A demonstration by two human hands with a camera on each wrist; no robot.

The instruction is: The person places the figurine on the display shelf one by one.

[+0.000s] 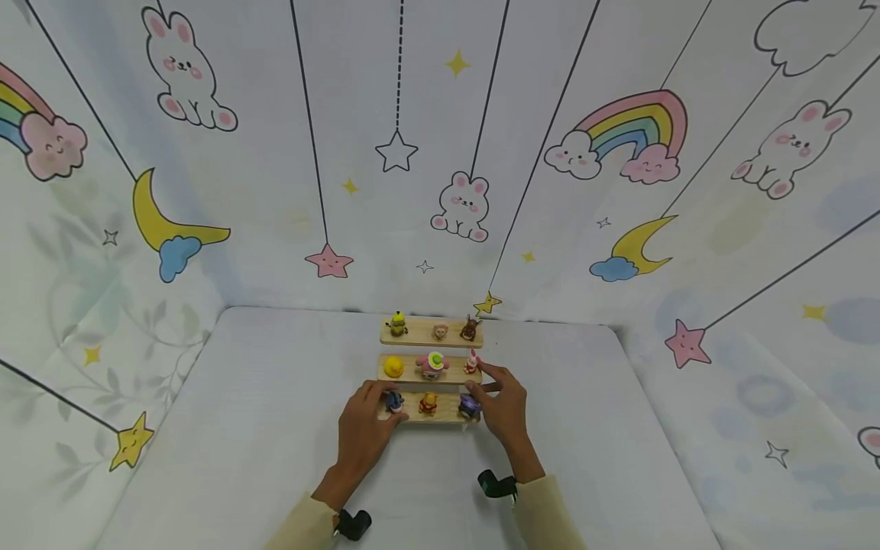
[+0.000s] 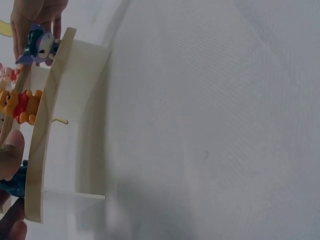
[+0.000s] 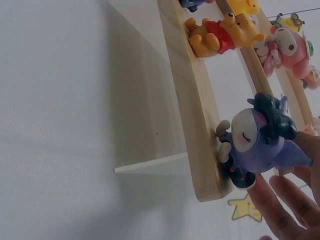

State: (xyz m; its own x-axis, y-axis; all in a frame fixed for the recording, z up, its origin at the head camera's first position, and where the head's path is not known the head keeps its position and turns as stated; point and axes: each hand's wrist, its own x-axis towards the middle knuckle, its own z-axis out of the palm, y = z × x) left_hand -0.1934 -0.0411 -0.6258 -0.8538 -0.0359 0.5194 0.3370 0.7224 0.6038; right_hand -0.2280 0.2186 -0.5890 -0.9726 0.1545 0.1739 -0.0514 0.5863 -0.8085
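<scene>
Here, from the head view, we see a three-step wooden shelf (image 1: 431, 409) on the white bench (image 1: 275, 428), small figurines on each step. Our left hand (image 1: 363, 431) rests at the lowest step's left end, fingers by a dark blue figure (image 1: 393, 400); our right hand (image 1: 505, 409) sits at the right end, fingers loosely spread beside the purple donkey figure (image 1: 470, 406). A yellow bear (image 1: 428, 402) stands between them. Whether either hand actually grips anything, we cannot tell here.

From the left wrist, the blue figure (image 2: 14, 182) is mostly cut off at the edge; a thumb (image 2: 11, 152) lies against it, seemingly pinching, but the hold is half hidden.

From the right wrist, the donkey (image 3: 262, 140) stands at the very end of the step (image 3: 192, 105); fingertips (image 3: 280, 210) are relaxed just beside its base, not closed round it.

We judge these figures light, rigid, smooth plastic, easily toppled; best taken at the body between thumb and forefinger, not by ears or tail. Upper steps are blurred and cropped.
</scene>
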